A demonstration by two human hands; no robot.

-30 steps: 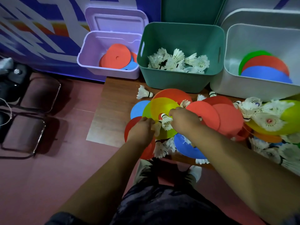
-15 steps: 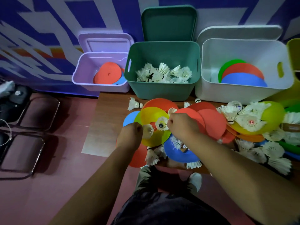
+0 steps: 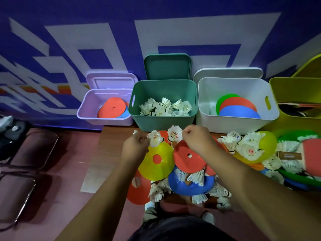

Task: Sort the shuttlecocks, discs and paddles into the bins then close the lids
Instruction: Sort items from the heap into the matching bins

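Head camera: the shuttlecock-sorting step is in hand. The left hand pinches a shuttlecock, fingers curled on it; the right hand, fingers clenched, grips a second shuttlecock. Both are held above the yellow disc on the bench, just in front of the green bin, which already holds shuttlecocks. Next, I judge, both hands must reach over its near rim and let go. Its lid leans open behind.
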